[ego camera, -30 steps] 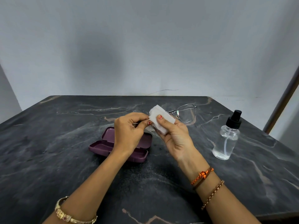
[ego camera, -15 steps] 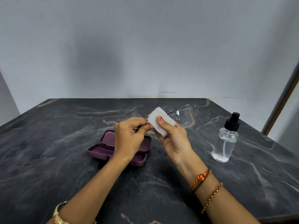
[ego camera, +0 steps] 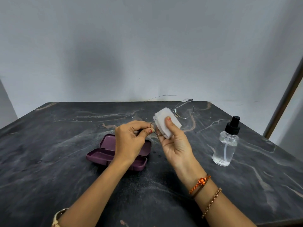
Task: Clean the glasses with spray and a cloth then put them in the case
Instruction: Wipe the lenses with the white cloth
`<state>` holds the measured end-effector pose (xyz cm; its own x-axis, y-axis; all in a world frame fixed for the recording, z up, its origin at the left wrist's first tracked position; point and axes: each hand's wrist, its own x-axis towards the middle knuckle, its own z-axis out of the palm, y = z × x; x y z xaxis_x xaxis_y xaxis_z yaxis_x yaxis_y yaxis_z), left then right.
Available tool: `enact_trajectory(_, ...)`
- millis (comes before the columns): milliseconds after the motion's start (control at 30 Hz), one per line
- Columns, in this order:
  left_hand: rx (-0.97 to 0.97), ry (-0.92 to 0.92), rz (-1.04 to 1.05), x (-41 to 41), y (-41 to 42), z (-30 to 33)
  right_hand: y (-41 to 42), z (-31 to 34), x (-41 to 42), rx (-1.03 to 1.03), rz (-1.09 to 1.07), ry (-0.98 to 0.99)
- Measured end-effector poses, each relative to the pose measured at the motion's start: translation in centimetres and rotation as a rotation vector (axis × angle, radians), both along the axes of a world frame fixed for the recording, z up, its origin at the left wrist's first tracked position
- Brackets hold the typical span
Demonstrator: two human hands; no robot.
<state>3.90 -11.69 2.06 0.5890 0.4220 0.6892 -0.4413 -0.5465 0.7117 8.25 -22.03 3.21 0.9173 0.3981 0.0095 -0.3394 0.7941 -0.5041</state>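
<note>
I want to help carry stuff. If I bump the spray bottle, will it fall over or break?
Probably it tips fairly easily: the spray bottle stands tall and narrow on the smooth dark table, with a black pump on top. It looks nearly empty, so likely light. Its clear body may be glass or plastic; I can't tell, so treat it as breakable.

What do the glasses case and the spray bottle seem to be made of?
The glasses case looks like hard plastic with a matte plum finish: moulded edges, dull sheen. The spray bottle has a clear, glossy body, plastic or glass, I cannot tell which; the dip tube shows through it. Its black pump top looks like plastic.
</note>
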Motion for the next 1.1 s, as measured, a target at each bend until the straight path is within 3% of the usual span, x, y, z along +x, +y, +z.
enact_trajectory(433,0.047,0.023,0.013,-0.3,0.5,0.2,-0.6,-0.3,0.4,-0.436,-0.123,-0.132)
enact_trajectory(533,0.038,0.025,0.008,-0.3,0.3,0.3,-1.0,-0.2,0.6,-0.394,-0.117,-0.086)
enact_trajectory(733,-0.011,0.043,-0.004,-0.3,0.4,0.3,-0.5,-0.2,0.4,-0.069,0.051,-0.029)
enact_trajectory(1100,0.053,-0.001,0.037,-0.3,1.0,0.4,-0.4,-0.2,0.1,-0.377,-0.001,-0.262)
